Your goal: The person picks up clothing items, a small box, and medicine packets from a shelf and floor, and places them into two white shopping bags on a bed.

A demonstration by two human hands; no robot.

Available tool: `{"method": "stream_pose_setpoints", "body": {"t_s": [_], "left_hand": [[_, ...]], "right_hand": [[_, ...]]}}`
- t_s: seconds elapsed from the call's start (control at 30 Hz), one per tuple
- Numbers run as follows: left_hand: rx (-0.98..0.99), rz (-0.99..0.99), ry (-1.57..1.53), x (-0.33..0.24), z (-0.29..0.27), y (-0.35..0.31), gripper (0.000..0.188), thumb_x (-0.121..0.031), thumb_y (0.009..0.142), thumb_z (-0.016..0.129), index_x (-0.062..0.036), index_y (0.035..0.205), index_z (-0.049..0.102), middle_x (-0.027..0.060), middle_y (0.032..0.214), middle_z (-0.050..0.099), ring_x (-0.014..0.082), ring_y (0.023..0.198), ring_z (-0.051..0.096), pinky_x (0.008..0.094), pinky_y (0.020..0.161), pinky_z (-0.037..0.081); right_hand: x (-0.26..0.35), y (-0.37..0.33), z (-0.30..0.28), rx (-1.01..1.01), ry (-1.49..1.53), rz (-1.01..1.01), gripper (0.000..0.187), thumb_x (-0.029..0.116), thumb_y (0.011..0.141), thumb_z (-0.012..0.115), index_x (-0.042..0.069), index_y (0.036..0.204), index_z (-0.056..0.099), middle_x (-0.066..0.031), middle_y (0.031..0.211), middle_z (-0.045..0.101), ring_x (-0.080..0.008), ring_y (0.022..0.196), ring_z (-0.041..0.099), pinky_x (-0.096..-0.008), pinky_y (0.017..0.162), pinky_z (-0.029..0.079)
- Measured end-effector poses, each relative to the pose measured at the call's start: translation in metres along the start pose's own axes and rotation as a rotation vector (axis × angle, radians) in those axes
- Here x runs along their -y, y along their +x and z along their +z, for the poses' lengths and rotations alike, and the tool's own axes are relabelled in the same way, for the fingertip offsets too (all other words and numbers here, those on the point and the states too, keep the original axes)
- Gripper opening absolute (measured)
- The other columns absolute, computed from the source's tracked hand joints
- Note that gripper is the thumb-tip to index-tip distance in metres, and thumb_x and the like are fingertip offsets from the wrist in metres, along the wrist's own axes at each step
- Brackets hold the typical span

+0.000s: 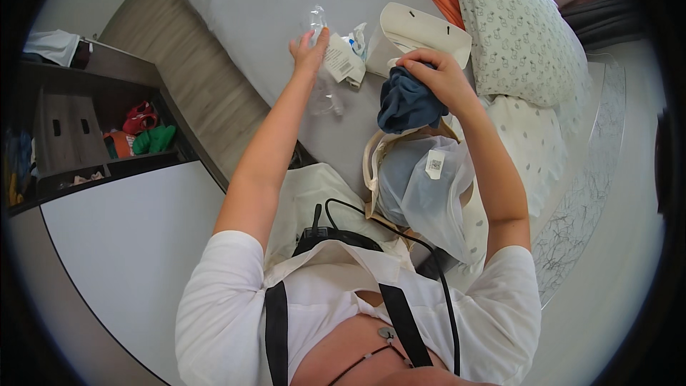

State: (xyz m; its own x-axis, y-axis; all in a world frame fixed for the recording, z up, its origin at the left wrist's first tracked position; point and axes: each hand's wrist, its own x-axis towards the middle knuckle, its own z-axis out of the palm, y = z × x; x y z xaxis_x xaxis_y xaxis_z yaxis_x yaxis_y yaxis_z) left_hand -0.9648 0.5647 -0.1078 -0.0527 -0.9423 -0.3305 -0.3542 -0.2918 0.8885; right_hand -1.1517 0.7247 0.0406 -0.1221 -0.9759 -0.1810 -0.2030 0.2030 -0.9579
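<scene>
Head view: your right hand (439, 75) pinches the dark blue cloth (407, 104) between thumb and fingers at its upper edge. The cloth hangs in a loose bunch just above the beige bag (369, 166); whether its lower folds touch the bag's rim cannot be told. A small white piece shows beside the fingertips; its kind is unclear.

Your left hand (309, 53) is at the clear plastic packaging (325, 100), with thumb and fingers partly spread. Whether they grip the film cannot be told. A white printed label (344, 63) lies just beside it, over the grey bedding (243, 7). Beyond the cloth, a cream flap-topped case (421, 32) lies near the patterned pillow (507, 36).

Within and over the beige bag is a translucent white pouch (437, 204) bearing a small white tag (434, 164).

Handling: expect the cloth to be light, soft and limp, with no stiffness to keep its shape. Hold it by a gathered edge, or support the bunch from beneath to control loose folds. Expect the plastic to be thin, slippery and easily creased; take it at a doubled edge, clear of the label.
</scene>
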Motion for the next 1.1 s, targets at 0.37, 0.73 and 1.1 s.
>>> {"method": "stream_pose_setpoints", "body": {"t_s": [0.37,0.73,1.1], "left_hand": [[0.222,-0.138,-0.464,0.009,-0.016,-0.007,0.046,0.004,0.074,0.053,-0.0116,0.116,0.046,0.0096,0.118,0.045,0.0187,0.101,0.049,0.0286,0.069,0.050],[0.177,-0.079,-0.311,-0.003,-0.027,-0.027,0.029,-0.004,0.075,0.061,-0.0106,0.103,0.054,0.0029,0.090,0.056,0.0124,0.073,0.056,0.0227,0.057,0.048],[0.494,-0.220,-0.420,-0.026,-0.037,-0.045,0.054,-0.048,0.089,0.033,-0.0050,0.117,0.048,0.0117,0.123,0.044,0.0226,0.103,0.052,0.0437,0.100,0.021]], "right_hand": [[0.010,-0.025,-0.008,-0.091,0.198,0.049,0.016,0.013,0.082,0.055,-0.001,0.087,0.062,-0.0010,0.083,0.061,-0.0059,0.076,0.053,-0.0179,0.070,0.042],[0.028,-0.051,-0.008,-0.108,0.236,0.030,0.017,0.013,0.082,0.056,0.000,0.090,0.063,-0.0017,0.085,0.060,-0.0058,0.076,0.054,-0.0185,0.071,0.044],[0.033,-0.063,-0.014,-0.116,0.218,0.008,0.015,0.011,0.085,0.053,0.001,0.092,0.061,-0.0020,0.086,0.059,-0.0067,0.079,0.054,-0.0194,0.072,0.043]]}}
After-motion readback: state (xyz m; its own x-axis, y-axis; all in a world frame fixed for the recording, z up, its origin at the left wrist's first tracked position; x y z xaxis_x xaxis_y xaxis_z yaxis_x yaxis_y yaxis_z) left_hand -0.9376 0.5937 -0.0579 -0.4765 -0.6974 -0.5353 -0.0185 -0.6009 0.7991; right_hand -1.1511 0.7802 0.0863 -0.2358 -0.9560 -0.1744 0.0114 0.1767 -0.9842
